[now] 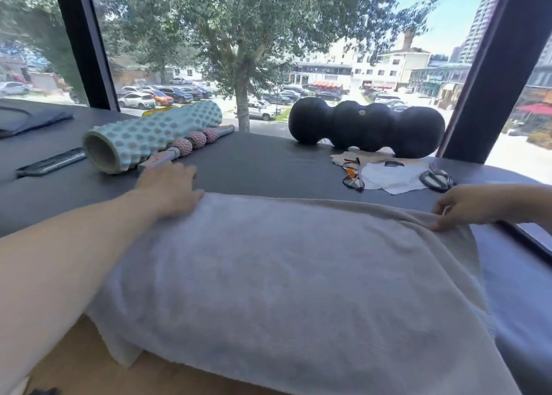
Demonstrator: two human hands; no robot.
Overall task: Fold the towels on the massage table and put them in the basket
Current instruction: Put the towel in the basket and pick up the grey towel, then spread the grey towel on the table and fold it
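A large grey towel (292, 275) lies spread over the dark massage table (254, 161), its near edge hanging over the table's front. My left hand (170, 188) rests on the towel's far left corner, thumb curled over the edge. At the far right corner my right hand (466, 206) pinches the towel's edge between fingers and thumb. No basket is in view.
Behind the towel lie a pale blue foam roller (149, 134), a pink massage stick (191, 143), a black peanut-shaped roller (367, 128), glasses (354, 173) on white cloths (394, 176), a phone (50, 163) and a dark folded cloth (33, 119). A window runs along the table's far side.
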